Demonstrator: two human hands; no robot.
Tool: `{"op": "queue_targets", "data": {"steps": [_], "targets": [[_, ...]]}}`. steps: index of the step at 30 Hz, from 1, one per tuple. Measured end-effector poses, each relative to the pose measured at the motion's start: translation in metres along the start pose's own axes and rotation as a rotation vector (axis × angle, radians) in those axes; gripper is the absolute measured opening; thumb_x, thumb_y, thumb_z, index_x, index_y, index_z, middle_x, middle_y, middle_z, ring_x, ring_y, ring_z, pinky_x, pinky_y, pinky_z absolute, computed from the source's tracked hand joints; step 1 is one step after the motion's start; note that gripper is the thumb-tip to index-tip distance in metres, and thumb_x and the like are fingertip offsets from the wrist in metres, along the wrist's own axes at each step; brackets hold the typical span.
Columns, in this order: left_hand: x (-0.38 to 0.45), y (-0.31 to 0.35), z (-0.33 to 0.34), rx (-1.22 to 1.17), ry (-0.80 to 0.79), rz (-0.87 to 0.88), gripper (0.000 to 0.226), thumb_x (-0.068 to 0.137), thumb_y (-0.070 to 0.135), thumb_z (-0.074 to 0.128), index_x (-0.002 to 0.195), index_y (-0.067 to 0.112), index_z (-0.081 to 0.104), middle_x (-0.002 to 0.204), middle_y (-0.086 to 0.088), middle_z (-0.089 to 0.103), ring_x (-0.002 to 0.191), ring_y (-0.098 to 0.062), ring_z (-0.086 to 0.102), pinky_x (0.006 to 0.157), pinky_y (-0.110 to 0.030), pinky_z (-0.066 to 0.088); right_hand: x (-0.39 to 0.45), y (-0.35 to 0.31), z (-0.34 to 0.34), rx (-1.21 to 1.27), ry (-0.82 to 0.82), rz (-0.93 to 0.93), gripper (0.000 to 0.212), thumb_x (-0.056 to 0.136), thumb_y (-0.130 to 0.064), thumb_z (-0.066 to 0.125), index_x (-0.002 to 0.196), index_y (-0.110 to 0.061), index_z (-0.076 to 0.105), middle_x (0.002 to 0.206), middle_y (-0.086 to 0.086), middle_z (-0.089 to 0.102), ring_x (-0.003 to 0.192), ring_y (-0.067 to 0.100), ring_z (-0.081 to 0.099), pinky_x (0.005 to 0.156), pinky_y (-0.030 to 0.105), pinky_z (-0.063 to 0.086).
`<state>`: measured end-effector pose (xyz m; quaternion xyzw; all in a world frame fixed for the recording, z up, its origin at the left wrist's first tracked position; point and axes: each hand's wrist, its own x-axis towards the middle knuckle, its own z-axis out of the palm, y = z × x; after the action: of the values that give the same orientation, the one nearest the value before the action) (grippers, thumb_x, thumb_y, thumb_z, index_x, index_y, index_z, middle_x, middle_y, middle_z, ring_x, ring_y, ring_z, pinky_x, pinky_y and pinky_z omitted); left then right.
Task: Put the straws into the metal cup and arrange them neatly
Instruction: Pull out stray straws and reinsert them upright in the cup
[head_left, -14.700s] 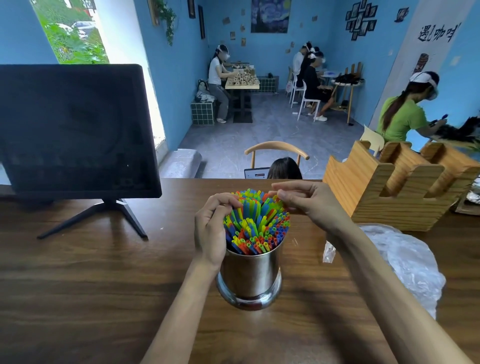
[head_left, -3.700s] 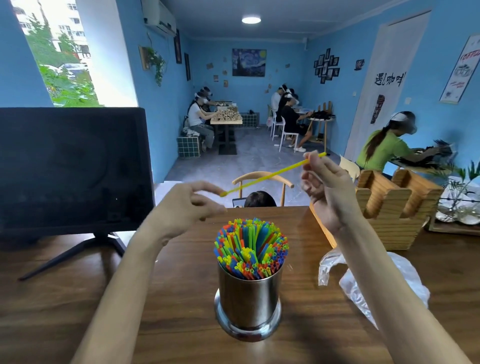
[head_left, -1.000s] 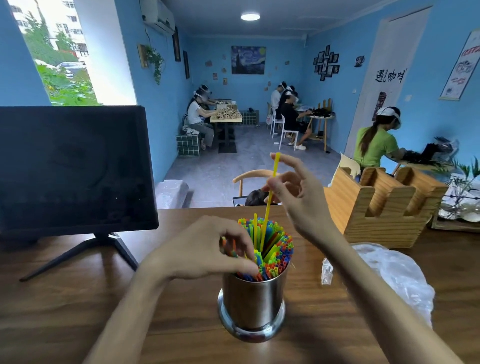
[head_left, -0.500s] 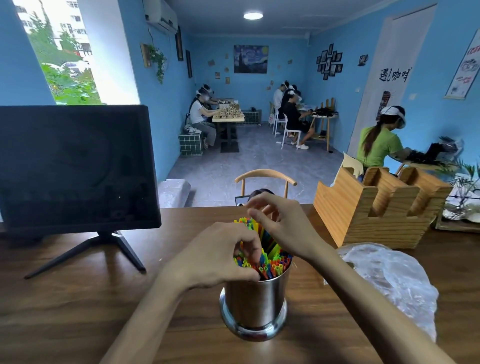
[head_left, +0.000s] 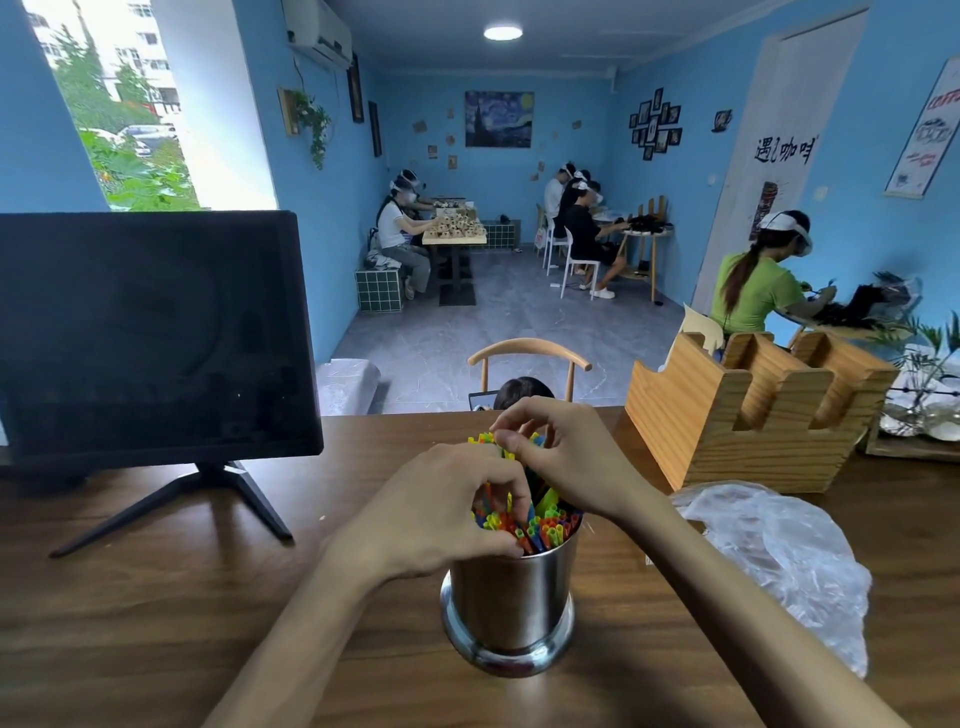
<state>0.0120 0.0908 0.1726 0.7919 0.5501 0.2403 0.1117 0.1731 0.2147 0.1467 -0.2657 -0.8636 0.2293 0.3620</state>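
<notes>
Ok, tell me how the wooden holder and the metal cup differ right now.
The metal cup is round, shiny steel, packed with colourful straws; the wooden holder is boxy, pale wood with notched slots, nothing visible in them. Both hands work at the cup; the holder sits untouched, back right. Both stand upright on the brown table.

Left forearm: reaches in from the lower left, rising toward the metal cup (head_left: 511, 597).
Left hand (head_left: 441, 512): sits over the cup's left rim, back of the hand up, knuckles bent.
Left fingers (head_left: 501, 480): curl down into the straws (head_left: 540, 525), thumb pressed along the near rim.
Right forearm: comes from the lower right, crossing above the cup's right side.
Right hand (head_left: 569, 460): hovers over the cup's far side, wrist bent.
Right fingers (head_left: 514, 444): thumb and forefinger pinch straw tips above the cup.
</notes>
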Motion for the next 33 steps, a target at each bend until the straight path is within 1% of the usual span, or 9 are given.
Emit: {"op": "queue_targets", "data": {"steps": [5,9,14,18,22,24,28,31,33], "targets": [[-0.002,-0.001,-0.001,-0.021,0.016,-0.007,0.021,0.072,0.041,0.084,0.086,0.035,0.070,0.093,0.017,0.063,0.097,-0.007,0.058,0.080,-0.035,0.050,0.000,-0.001,0.000,-0.024,-0.007,0.004,0.006,0.095,-0.024,0.069,0.099,-0.024,0.074,0.093,-0.018,0.070,0.092,0.002,0.065,0.078,0.017,0.050],[-0.006,0.000,-0.002,-0.002,0.039,-0.021,0.019,0.072,0.043,0.085,0.082,0.034,0.072,0.091,0.016,0.062,0.095,-0.005,0.056,0.079,-0.031,0.048,-0.001,-0.001,0.000,-0.047,-0.015,0.008,0.007,0.095,-0.026,0.069,0.100,-0.025,0.074,0.093,-0.019,0.069,0.092,0.000,0.064,0.077,0.013,0.048],[-0.008,0.002,-0.001,0.037,0.038,-0.026,0.021,0.076,0.048,0.080,0.087,0.034,0.069,0.096,0.017,0.062,0.100,-0.002,0.052,0.083,-0.026,0.047,-0.001,-0.003,0.000,-0.058,-0.022,0.008,0.007,0.095,-0.026,0.068,0.101,-0.027,0.073,0.094,-0.019,0.069,0.093,-0.001,0.064,0.078,0.015,0.049],[-0.009,0.004,0.000,0.040,0.062,-0.013,0.017,0.078,0.044,0.079,0.085,0.033,0.068,0.094,0.017,0.061,0.100,-0.003,0.052,0.079,-0.021,0.044,-0.002,-0.004,0.000,-0.061,-0.021,0.004,0.007,0.095,-0.025,0.068,0.100,-0.027,0.073,0.094,-0.018,0.069,0.093,-0.001,0.064,0.078,0.015,0.049],[-0.008,0.006,-0.004,0.008,0.120,0.001,0.013,0.077,0.033,0.073,0.081,0.032,0.061,0.092,0.019,0.057,0.095,-0.005,0.052,0.073,-0.016,0.039,-0.003,-0.005,-0.001,-0.036,-0.020,0.006,0.007,0.094,-0.024,0.068,0.100,-0.024,0.073,0.094,-0.017,0.071,0.093,0.002,0.064,0.080,0.021,0.051],[-0.007,0.007,-0.008,-0.055,0.155,-0.001,0.012,0.077,0.031,0.074,0.080,0.032,0.062,0.088,0.016,0.059,0.091,-0.006,0.056,0.073,-0.021,0.044,-0.004,-0.005,-0.002,-0.023,-0.029,0.008,0.008,0.094,-0.024,0.069,0.101,-0.024,0.074,0.095,-0.015,0.071,0.094,0.003,0.065,0.080,0.025,0.053],[-0.006,0.009,-0.022,-0.338,0.317,-0.060,0.013,0.082,0.027,0.083,0.086,0.033,0.073,0.080,0.013,0.068,0.071,-0.005,0.059,0.068,-0.022,0.049,-0.005,-0.008,-0.008,0.016,-0.055,0.040,0.009,0.097,-0.028,0.067,0.103,-0.025,0.074,0.094,-0.017,0.071,0.094,0.002,0.065,0.078,0.024,0.051],[-0.001,0.012,-0.034,-0.579,0.568,-0.023,0.019,0.082,0.028,0.076,0.099,0.025,0.071,0.087,0.001,0.075,0.075,-0.013,0.068,0.065,-0.019,0.051,-0.006,-0.011,-0.012,0.065,-0.013,0.078,0.015,0.100,-0.033,0.062,0.106,-0.026,0.073,0.098,-0.017,0.071,0.096,0.002,0.063,0.083,0.030,0.053],[0.002,0.013,-0.042,-0.616,0.752,-0.003,0.024,0.081,0.029,0.075,0.103,0.024,0.068,0.089,-0.006,0.077,0.074,-0.014,0.069,0.063,-0.019,0.051,-0.008,-0.014,-0.015,0.120,0.002,0.071,0.018,0.102,-0.033,0.060,0.108,-0.024,0.074,0.102,-0.013,0.073,0.098,0.005,0.065,0.086,0.033,0.054]]}}
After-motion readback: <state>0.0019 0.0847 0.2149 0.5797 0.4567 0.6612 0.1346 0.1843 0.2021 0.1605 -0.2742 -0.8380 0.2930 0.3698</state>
